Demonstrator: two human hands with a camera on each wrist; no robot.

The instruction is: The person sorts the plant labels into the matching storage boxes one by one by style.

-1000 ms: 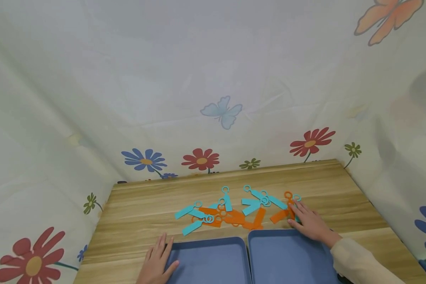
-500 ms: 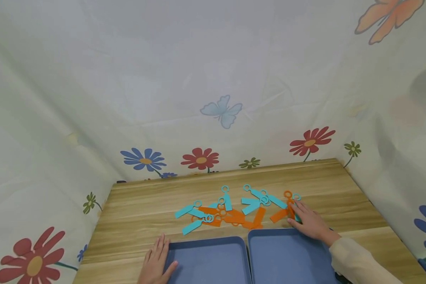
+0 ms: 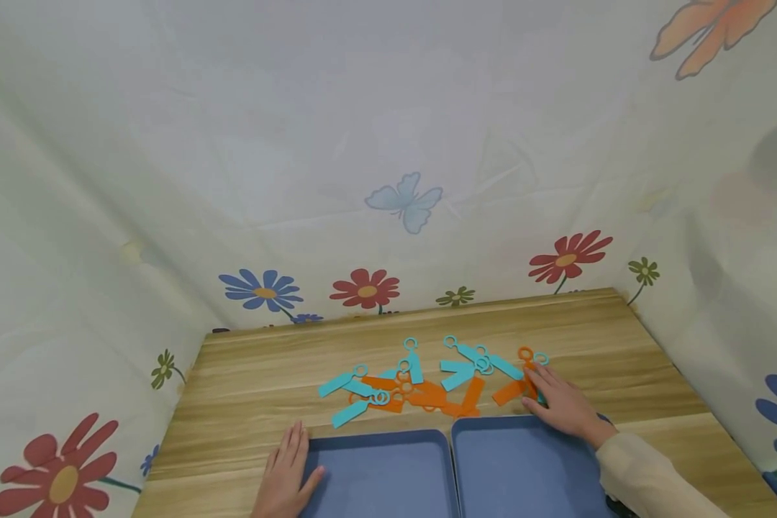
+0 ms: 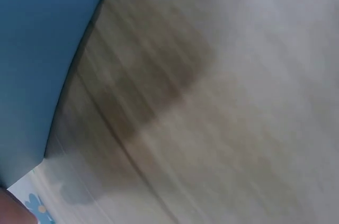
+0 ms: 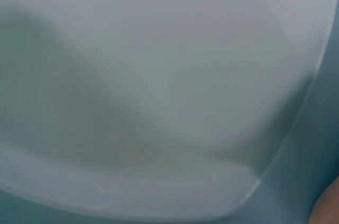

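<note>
My left hand (image 3: 283, 478) rests at the near left, its fingers straight beside the corner of the left blue tray (image 3: 375, 436) and its thumb over the rim. At the right, my right hand (image 3: 566, 409) lies with extended fingers over an orange ring-ended tag (image 3: 526, 354) and a turquoise ring-ended tag (image 3: 542, 358), both partly hidden beneath it. Its thumb sits apart from the fingers, near another orange tag (image 3: 508, 393). Only a bit of a finger (image 4: 15, 211) shows in the left wrist view, and the right wrist view is blurred, with some skin (image 5: 326, 208) at its corner.
Several turquoise tags (image 3: 350, 414) and orange tags (image 3: 473, 396) lie overlapped across the middle of the wooden table (image 3: 265, 374). The right blue tray (image 3: 505, 424) stands beside the left one, just below the tags. A flower-printed cloth (image 3: 337, 237) surrounds the table.
My right hand has shifted very slightly to the left over the tags. The left hand stays beside the tray, and the tags look unmoved.
</note>
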